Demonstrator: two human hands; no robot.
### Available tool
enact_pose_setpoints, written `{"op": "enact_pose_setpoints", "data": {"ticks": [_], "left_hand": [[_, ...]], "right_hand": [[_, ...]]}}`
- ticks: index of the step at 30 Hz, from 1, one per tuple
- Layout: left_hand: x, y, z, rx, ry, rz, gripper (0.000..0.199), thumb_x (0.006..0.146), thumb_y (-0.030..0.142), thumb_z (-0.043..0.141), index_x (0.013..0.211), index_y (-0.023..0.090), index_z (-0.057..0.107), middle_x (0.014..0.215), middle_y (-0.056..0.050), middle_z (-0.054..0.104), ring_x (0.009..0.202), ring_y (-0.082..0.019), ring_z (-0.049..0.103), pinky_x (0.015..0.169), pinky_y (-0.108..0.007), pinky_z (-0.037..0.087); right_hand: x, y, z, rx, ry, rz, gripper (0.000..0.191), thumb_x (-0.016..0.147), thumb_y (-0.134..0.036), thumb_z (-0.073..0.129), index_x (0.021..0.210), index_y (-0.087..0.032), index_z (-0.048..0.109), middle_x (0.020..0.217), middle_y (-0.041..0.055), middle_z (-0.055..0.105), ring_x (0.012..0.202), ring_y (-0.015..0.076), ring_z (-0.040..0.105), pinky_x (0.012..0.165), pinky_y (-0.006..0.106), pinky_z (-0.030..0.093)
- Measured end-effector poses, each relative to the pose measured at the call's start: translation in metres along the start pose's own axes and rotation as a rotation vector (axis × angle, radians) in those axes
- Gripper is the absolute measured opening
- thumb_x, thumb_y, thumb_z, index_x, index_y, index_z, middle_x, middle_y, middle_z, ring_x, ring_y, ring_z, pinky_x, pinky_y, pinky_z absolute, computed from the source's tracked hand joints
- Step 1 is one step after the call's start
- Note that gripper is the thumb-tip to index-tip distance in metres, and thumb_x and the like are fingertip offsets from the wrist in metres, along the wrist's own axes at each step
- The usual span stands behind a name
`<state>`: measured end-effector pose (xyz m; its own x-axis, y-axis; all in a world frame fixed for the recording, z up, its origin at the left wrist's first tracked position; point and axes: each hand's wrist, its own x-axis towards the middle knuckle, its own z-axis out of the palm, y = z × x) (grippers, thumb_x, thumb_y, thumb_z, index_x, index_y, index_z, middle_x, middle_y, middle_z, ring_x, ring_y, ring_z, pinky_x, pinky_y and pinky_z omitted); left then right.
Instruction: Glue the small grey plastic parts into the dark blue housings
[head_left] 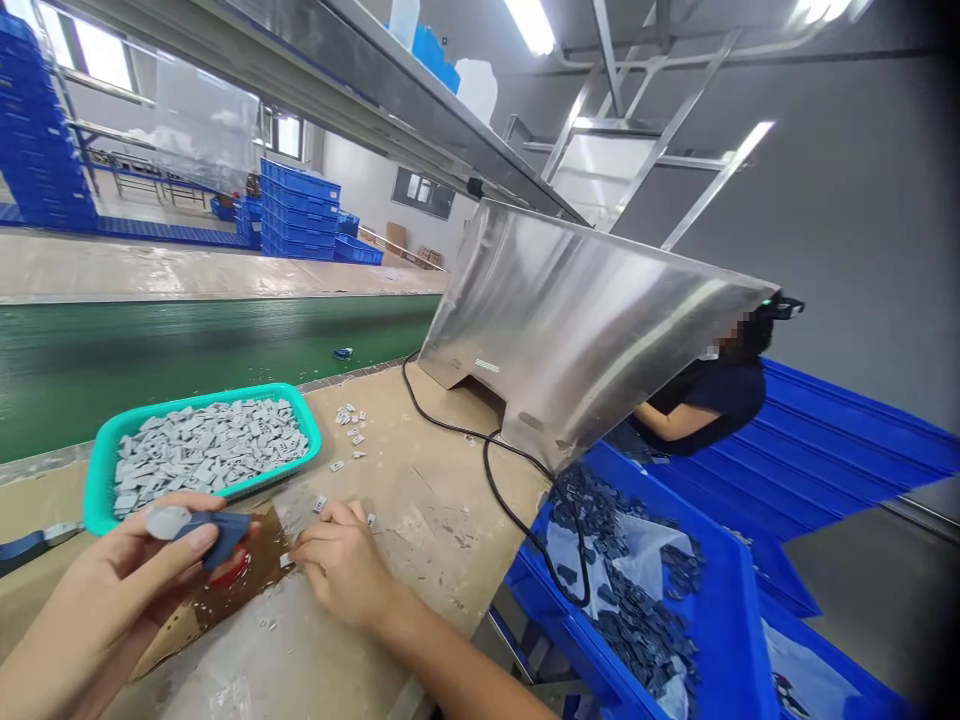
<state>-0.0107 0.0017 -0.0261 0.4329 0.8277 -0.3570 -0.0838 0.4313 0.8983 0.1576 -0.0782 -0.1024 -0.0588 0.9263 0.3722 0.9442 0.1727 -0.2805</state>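
My left hand [142, 570] is closed around a dark blue-grey part [221, 535] with a round whitish piece [168, 521] at its left end. Below that part, a red round object [230, 568] shows over a brown patch on the table. My right hand [341, 560] rests on the table with its fingers bent together, beside a small grey piece [286, 560] at the fingertips. Whether the fingers grip that piece is unclear. A teal basket [304, 425] full of small grey pieces [214, 445] stands beyond my left hand.
Loose grey pieces [352, 415] lie right of the basket. A metal panel [570, 310] and black cable [491, 438] stand beyond. Blue crates [739, 610] with dark parts are at right, near a seated person [712, 405]. A green belt [187, 335] runs behind.
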Motion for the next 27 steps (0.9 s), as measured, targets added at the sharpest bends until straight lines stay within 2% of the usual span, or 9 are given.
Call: {"op": "enact_pose_setpoints", "data": {"ticks": [3,7,10,13,20,23,25,27], "left_hand": [[-0.006,0.005,0.003,-0.014,-0.023,0.024,0.05,0.045,0.03,0.079,0.089,0.023,0.056,0.073,0.002,0.067,0.066,-0.014,0.062,0.059,-0.019,0.049],[-0.013,0.014,0.008,-0.072,-0.154,0.099,0.037,0.054,0.024,0.074,0.084,0.017,0.055,0.073,-0.001,0.067,0.068,-0.012,0.062,0.065,-0.019,0.046],[-0.007,0.017,0.003,-0.072,-0.239,0.143,0.033,0.057,0.02,0.072,0.084,0.016,0.055,0.08,-0.003,0.067,0.074,-0.011,0.061,0.069,-0.019,0.045],[-0.001,0.017,-0.003,-0.09,-0.212,0.192,0.03,0.058,0.019,0.072,0.083,0.015,0.055,0.081,-0.002,0.065,0.076,-0.01,0.06,0.071,-0.019,0.044],[0.006,0.014,-0.007,-0.048,-0.161,0.243,0.03,0.055,0.021,0.072,0.078,0.015,0.053,0.066,0.002,0.06,0.071,-0.012,0.059,0.071,-0.026,0.045],[0.007,0.013,-0.008,-0.04,-0.188,0.235,0.028,0.057,0.02,0.071,0.076,0.016,0.051,0.072,0.001,0.061,0.073,-0.011,0.059,0.073,-0.024,0.044],[0.007,0.013,-0.007,-0.027,-0.182,0.227,0.028,0.057,0.018,0.07,0.075,0.016,0.048,0.075,0.001,0.063,0.074,-0.01,0.059,0.071,-0.022,0.043],[0.006,0.015,-0.006,0.015,-0.16,0.218,0.028,0.057,0.016,0.069,0.073,0.016,0.046,0.074,0.0,0.064,0.07,-0.01,0.059,0.066,-0.021,0.043]], "right_hand": [[0.0,-0.005,-0.005,0.042,0.046,-0.007,0.017,0.075,-0.006,0.054,0.076,-0.02,0.064,0.076,-0.0047,0.066,0.077,0.0146,0.043,0.07,0.031,0.029],[0.009,-0.013,-0.021,0.106,0.127,-0.031,0.023,0.075,0.0,0.05,0.075,-0.019,0.063,0.076,-0.0022,0.065,0.074,0.015,0.044,0.069,0.031,0.03],[0.022,-0.015,-0.03,0.122,0.209,-0.049,0.023,0.077,-0.003,0.048,0.079,-0.02,0.064,0.08,0.0003,0.066,0.074,0.0162,0.044,0.067,0.031,0.031],[0.031,-0.015,-0.032,0.118,0.21,-0.121,0.02,0.077,-0.006,0.05,0.075,-0.02,0.064,0.077,0.0002,0.066,0.072,0.0165,0.045,0.065,0.031,0.03],[0.033,-0.014,-0.03,0.072,0.196,-0.157,0.018,0.079,-0.011,0.05,0.072,-0.021,0.063,0.076,-0.0003,0.066,0.072,0.016,0.048,0.069,0.034,0.03],[0.036,-0.014,-0.032,0.129,0.168,-0.106,0.018,0.079,-0.012,0.051,0.073,-0.021,0.065,0.076,0.0006,0.067,0.07,0.016,0.05,0.07,0.035,0.033],[0.04,-0.015,-0.039,0.27,0.121,-0.034,0.015,0.077,-0.014,0.054,0.073,-0.022,0.066,0.075,0.0008,0.067,0.071,0.0169,0.053,0.07,0.035,0.037],[0.046,-0.016,-0.051,0.471,0.155,0.093,0.012,0.075,-0.017,0.057,0.076,-0.023,0.067,0.078,0.0018,0.067,0.077,0.018,0.056,0.072,0.036,0.042]]}}
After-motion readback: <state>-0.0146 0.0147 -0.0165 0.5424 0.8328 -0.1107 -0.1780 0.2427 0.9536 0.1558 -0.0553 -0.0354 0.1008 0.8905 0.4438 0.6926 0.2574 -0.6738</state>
